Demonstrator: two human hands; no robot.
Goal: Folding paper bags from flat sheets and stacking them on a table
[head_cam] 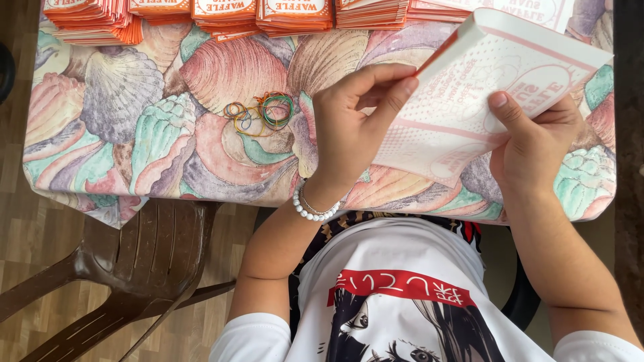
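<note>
Both my hands hold a stack of flat white paper sleeves with pink print and orange edges, tilted above the table. My left hand grips the stack's left edge, fingers curled over its corner; a white bead bracelet circles that wrist. My right hand holds the lower right edge, thumb pressed on the top sheet. A small heap of coloured rubber bands lies on the seashell-print tablecloth, just left of my left hand.
Several stacks of orange-and-white paper sleeves line the table's far edge. A brown plastic chair stands on the wooden floor at lower left, beside my seat.
</note>
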